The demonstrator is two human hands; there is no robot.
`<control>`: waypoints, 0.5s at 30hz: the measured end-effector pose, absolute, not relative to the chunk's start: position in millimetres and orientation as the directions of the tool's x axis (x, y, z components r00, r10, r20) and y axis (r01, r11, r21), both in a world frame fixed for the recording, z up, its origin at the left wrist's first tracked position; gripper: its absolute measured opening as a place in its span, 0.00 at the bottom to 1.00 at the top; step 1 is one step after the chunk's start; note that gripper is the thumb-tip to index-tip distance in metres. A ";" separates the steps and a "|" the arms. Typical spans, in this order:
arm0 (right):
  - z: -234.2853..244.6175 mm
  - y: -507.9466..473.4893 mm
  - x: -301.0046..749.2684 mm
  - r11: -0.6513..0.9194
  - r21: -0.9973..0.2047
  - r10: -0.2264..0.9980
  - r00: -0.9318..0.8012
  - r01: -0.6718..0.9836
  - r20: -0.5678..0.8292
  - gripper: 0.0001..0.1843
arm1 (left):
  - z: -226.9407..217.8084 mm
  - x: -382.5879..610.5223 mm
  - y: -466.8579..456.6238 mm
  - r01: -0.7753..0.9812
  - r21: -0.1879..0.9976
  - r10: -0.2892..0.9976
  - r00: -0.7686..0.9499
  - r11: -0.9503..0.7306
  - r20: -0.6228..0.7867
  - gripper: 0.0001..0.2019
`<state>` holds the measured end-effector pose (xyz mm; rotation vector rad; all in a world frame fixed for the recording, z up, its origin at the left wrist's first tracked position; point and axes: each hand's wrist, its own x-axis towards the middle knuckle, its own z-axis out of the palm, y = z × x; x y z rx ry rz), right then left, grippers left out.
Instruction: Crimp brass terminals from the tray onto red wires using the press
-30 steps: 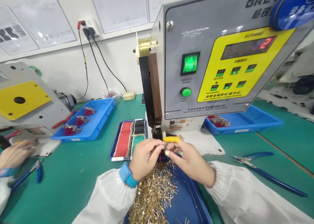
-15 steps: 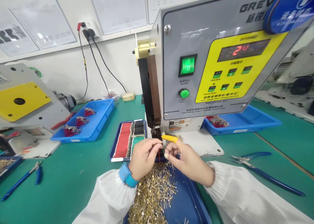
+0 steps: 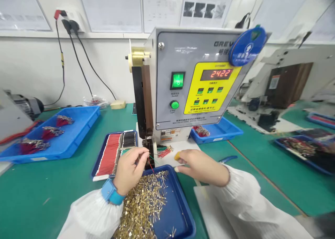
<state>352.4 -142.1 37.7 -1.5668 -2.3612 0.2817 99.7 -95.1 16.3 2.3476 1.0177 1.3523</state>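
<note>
My left hand (image 3: 130, 168) is pinched on thin red and green wires (image 3: 151, 162) right at the black jaw (image 3: 148, 146) of the grey crimping machine (image 3: 193, 78). A blue band sits on that wrist. My right hand (image 3: 199, 165), with a yellow cot on one fingertip, rests on the machine's white base beside a small pile of finished red wires (image 3: 165, 151); its fingers are curled and nothing shows in them. Below both hands a blue tray (image 3: 178, 211) holds a heap of loose brass terminals (image 3: 142, 206).
A flat tray of cut red and black wires (image 3: 112, 154) lies left of the machine. Blue trays with wire bundles sit at far left (image 3: 78, 127) and behind the machine (image 3: 225, 129). Blue-handled pliers (image 3: 227, 158) lie to the right. More machines and trays stand at right.
The view has swung right and pulled back. My right hand has left the wires and moved right onto the machine base; my left hand stays pinched at the jaw. The counter reads 2422.
</note>
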 end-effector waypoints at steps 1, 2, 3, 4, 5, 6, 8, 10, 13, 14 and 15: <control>40.8 -146.7 366.1 0.345 -0.279 0.939 -0.325 0.896 0.116 0.06 | 16.2 99.8 -95.2 0.442 0.512 0.666 0.341 -0.736 0.664 0.07; 43.1 -151.8 379.7 0.293 -0.242 0.956 -0.279 0.925 0.092 0.05 | 16.2 100.0 -95.7 0.438 0.501 0.656 0.356 -0.746 0.666 0.07; 44.6 -157.0 393.0 0.239 -0.204 0.971 -0.229 0.949 0.076 0.06 | 16.3 100.3 -96.4 0.434 0.491 0.647 0.371 -0.755 0.667 0.07; 45.2 -162.4 405.6 0.194 -0.177 0.981 -0.189 0.965 0.042 0.08 | 16.4 100.6 -97.1 0.431 0.483 0.639 0.385 -0.762 0.666 0.07; 44.7 -168.0 417.2 0.153 -0.155 0.988 -0.154 0.976 0.007 0.10 | 16.6 100.9 -97.8 0.429 0.477 0.634 0.396 -0.767 0.664 0.07; 43.2 -173.7 427.8 0.109 -0.122 0.993 -0.113 0.986 -0.023 0.12 | 16.7 101.2 -98.4 0.427 0.475 0.632 0.401 -0.770 0.664 0.07; 37.3 -185.4 445.9 -0.003 -0.046 0.997 -0.001 0.999 -0.077 0.12 | 17.1 101.7 -99.1 0.422 0.478 0.631 0.397 -0.770 0.666 0.07; 28.2 -196.8 460.3 -0.055 -0.022 0.991 0.052 0.998 -0.120 0.09 | 17.6 101.9 -99.5 0.418 0.481 0.630 0.390 -0.771 0.671 0.08; 13.4 -209.2 475.1 -0.155 -0.012 0.979 0.152 0.988 -0.138 0.12 | 18.3 101.6 -99.9 0.413 0.487 0.632 0.387 -0.770 0.672 0.08; 9.7 -211.5 478.0 -0.189 -0.008 0.973 0.186 0.982 -0.133 0.12 | 18.4 101.5 -100.0 0.410 0.491 0.634 0.383 -0.769 0.672 0.08; 7.2 -213.0 479.6 -0.201 -0.007 0.973 0.199 0.979 -0.115 0.12 | 18.5 101.5 -100.1 0.406 0.500 0.639 0.378 -0.765 0.670 0.08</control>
